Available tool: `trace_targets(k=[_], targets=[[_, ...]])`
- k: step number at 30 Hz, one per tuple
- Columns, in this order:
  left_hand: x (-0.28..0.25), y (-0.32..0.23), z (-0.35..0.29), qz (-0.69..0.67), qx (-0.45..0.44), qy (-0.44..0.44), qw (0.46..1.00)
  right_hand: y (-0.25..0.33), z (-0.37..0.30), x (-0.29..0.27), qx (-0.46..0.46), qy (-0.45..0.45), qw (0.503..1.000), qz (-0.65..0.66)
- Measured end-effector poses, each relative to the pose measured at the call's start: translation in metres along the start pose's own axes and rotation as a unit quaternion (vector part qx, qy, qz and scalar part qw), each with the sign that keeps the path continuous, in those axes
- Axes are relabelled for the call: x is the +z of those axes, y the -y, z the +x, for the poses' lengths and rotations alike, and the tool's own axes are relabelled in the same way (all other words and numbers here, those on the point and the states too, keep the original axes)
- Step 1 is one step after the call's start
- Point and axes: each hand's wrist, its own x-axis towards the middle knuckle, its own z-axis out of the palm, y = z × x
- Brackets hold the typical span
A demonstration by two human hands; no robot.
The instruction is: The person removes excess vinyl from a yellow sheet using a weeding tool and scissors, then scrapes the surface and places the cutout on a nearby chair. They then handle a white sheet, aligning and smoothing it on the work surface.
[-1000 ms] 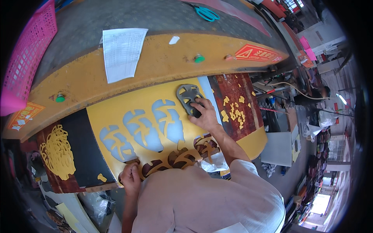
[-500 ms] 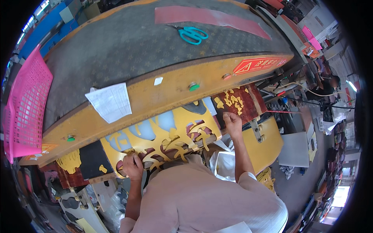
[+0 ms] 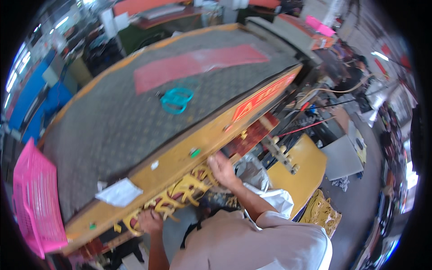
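Note:
A yellow sheet with cut-out shapes [image 3: 183, 188] lies under the front beam of a press, only its near strip with curling offcuts showing. My left hand [image 3: 150, 221] is closed at the sheet's near left edge. At its right end, close below the beam, my right hand [image 3: 222, 169] has its fingers curled together; what they hold, if anything, is hidden. A dark red board [image 3: 253, 137] with a few small yellow pieces sticks out beyond my right hand. The yellow-brown beam [image 3: 171, 167] carries a green button [image 3: 195, 153] and a red warning label [image 3: 261, 100].
Teal-handled scissors [image 3: 177, 100] and a pink-red strip [image 3: 198, 66] lie on the press's grey top. A pink basket [image 3: 39, 200] stands at the left end. A white paper [image 3: 119, 192] hangs on the beam. To my right are a yellow panel [image 3: 300, 168] and white bags [image 3: 272, 200].
My view has swung and tilted. My right hand has gone from beside the red board to the sheet's right end. Much more of the yellow sheet is now hidden under the beam.

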Motion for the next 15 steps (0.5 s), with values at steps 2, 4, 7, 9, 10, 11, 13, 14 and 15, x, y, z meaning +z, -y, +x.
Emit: trace_targets(k=[2,4,7,9,10,11,13,14,15], targets=[[0.005,0.005,0.006,0.031,-0.027,0.062,0.997,-0.038,0.002,-0.009,-0.071,0.032,0.990,-0.121],[0.007,0.008,0.012,0.033,-0.020,0.071,0.997,-0.066,-0.005,-0.011,-0.173,0.053,0.964,-0.196],[0.008,0.008,0.015,0.022,-0.030,0.074,0.997,-0.089,-0.008,-0.003,-0.184,0.064,0.949,-0.247],[0.009,0.007,0.016,0.030,-0.028,0.073,0.996,-0.095,-0.010,0.004,-0.178,0.022,0.955,-0.238],[0.009,0.007,0.016,0.041,-0.022,0.071,0.996,-0.097,-0.010,0.007,-0.174,0.019,0.956,-0.235],[0.010,0.005,0.017,0.053,-0.021,0.061,0.997,-0.098,-0.010,0.008,-0.170,0.016,0.957,-0.233],[0.012,0.004,0.019,0.029,-0.018,0.065,0.997,-0.101,-0.009,0.008,-0.166,0.018,0.957,-0.236],[0.013,0.004,0.020,0.031,-0.019,0.067,0.997,-0.102,-0.008,0.007,-0.167,0.023,0.957,-0.235],[0.013,0.004,0.020,0.040,-0.018,0.069,0.997,-0.104,-0.007,0.006,-0.169,0.040,0.958,-0.229]])
